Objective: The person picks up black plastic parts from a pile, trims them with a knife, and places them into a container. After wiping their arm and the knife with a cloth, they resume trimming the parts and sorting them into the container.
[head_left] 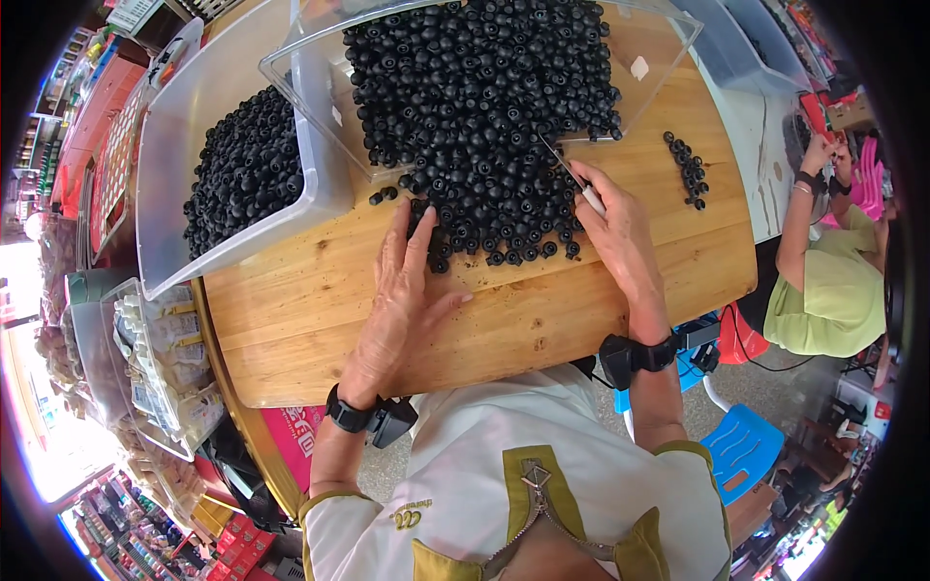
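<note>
A heap of small, round, black pieces (484, 107), many showing a ring-shaped opening, spreads from a clear plastic bin (668, 73) onto the wooden table. At the heap's near left edge lies my left hand (397, 281), its fingers stretched out and the thumb apart, fingertips touching the outermost pieces. My right hand (615, 218) is closed around a slim metal tool (562, 160) with a white end. The tool's thin tip points into the right side of the heap; its exact kind is hard to make out.
Left of the heap stands a translucent tub (325, 184) of similar black pieces. A small separate group of pieces (686, 169) lies on the right. A tray of wrapped packets (165, 358) and a blue stool (741, 445) flank the table. Another person (823, 271) works at far right.
</note>
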`<state>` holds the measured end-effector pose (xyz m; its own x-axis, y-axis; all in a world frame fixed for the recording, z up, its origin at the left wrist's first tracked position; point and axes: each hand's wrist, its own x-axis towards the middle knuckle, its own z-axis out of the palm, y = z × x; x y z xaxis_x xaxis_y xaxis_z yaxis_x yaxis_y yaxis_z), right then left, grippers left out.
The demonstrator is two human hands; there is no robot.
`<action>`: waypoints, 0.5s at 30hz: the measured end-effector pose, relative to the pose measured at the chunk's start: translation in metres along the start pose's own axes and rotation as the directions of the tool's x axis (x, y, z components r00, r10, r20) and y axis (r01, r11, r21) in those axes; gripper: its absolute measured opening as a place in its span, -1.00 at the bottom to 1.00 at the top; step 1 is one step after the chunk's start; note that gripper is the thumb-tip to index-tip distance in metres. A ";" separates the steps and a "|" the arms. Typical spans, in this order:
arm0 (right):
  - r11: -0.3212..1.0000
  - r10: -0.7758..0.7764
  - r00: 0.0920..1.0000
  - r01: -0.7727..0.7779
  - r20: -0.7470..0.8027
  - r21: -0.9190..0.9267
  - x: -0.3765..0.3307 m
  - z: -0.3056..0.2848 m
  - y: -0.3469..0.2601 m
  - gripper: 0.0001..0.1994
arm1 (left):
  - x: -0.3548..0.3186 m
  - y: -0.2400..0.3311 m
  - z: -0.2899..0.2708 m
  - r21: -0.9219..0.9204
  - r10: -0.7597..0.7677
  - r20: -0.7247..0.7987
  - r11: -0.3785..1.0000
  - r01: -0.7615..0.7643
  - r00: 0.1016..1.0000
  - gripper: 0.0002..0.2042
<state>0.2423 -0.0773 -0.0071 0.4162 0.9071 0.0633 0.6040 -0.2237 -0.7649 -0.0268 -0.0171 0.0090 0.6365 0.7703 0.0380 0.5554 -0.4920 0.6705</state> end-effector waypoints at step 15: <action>0.967 0.218 0.976 -0.217 0.002 0.132 -0.048 -0.026 -0.004 -0.61 | 0.006 -0.028 -0.008 0.118 -0.016 -0.215 0.992 0.042 0.976 -0.50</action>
<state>0.2371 -0.1290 0.0096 0.5370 0.8369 -0.1063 0.4046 -0.3660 -0.8381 -0.0425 0.0048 -0.0038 0.4976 0.8472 0.1863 0.6408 -0.5038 0.5792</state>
